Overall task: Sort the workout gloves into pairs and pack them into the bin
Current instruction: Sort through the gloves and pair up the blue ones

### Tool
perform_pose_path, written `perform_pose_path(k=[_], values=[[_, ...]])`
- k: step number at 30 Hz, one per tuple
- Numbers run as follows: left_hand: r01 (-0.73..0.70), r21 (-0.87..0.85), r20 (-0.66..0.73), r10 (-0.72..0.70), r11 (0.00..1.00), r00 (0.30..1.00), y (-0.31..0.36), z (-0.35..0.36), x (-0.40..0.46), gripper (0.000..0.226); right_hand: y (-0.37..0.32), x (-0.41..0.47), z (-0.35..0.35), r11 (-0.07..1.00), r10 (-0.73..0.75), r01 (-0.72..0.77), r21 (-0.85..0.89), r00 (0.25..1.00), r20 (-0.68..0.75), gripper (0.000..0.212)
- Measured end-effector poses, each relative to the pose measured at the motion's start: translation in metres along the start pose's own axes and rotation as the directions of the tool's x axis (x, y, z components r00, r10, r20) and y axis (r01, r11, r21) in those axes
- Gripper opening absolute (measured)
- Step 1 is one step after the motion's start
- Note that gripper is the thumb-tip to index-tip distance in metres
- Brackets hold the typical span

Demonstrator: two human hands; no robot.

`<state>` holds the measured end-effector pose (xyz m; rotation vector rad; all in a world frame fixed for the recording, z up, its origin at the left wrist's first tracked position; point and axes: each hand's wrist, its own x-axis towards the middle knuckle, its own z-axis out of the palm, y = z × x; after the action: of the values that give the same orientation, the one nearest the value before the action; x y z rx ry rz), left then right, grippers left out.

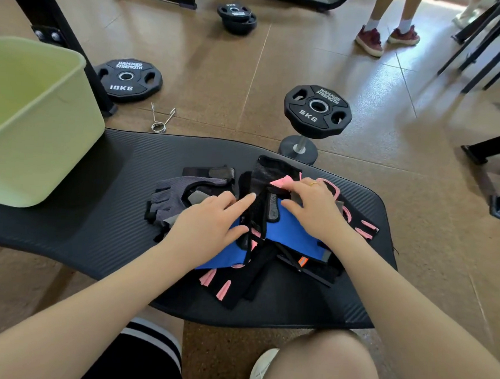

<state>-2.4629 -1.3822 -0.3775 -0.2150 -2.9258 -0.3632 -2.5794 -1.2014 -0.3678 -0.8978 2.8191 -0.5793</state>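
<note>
Both hands [270,216] flat on gloves [287,234]

Gloves [258,227] heaped on the mat [97,210], right of centre. Left hand [206,222] and right hand [314,207] resting on the heap, side by side. Bin [42,149] on the mat's left end, well apart from the heap. Behind the mat, on the floor: spring clip [161,119], 10 kg plate [128,80] left, 5 kg plate [318,110] right.

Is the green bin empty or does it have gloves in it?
Looks empty: the bin shows only bare green inside, though part is out of view. The gloves lie on the mat.
</note>
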Motion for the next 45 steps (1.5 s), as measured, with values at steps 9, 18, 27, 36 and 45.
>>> perform_pose_path(k=[9, 18, 27, 36, 45], values=[[0.067, -0.292, 0.172, -0.017, 0.954, 0.985, -0.012, -0.005, 0.001, 0.037, -0.018, -0.010, -0.025, 0.714, -0.279, 0.036, 0.699, 0.931, 0.236, 0.020], [-0.020, -0.513, 0.092, 0.078, 0.858, 0.993, -0.028, -0.013, -0.010, 0.004, -0.042, 0.005, 0.005, 0.888, -0.077, 0.030, 0.460, 0.993, 0.085, 0.012], [0.069, -0.557, 0.100, -0.016, 0.828, 0.995, -0.021, -0.017, -0.011, 0.016, -0.056, -0.005, 0.024, 0.968, -0.009, 0.080, 0.239, 0.959, -0.282, 0.035], [0.098, -0.490, 0.006, -0.109, 0.866, 0.994, -0.010, -0.008, -0.007, 0.016, -0.040, -0.055, 0.031, 0.932, -0.337, 0.343, 0.113, 0.939, -0.070, 0.030], [0.097, -0.434, -0.057, -0.134, 0.896, 0.989, -0.005, -0.010, -0.002, 0.025, -0.063, -0.047, 0.032, 0.950, 0.031, -0.011, 0.312, 0.998, -0.060, 0.020]])
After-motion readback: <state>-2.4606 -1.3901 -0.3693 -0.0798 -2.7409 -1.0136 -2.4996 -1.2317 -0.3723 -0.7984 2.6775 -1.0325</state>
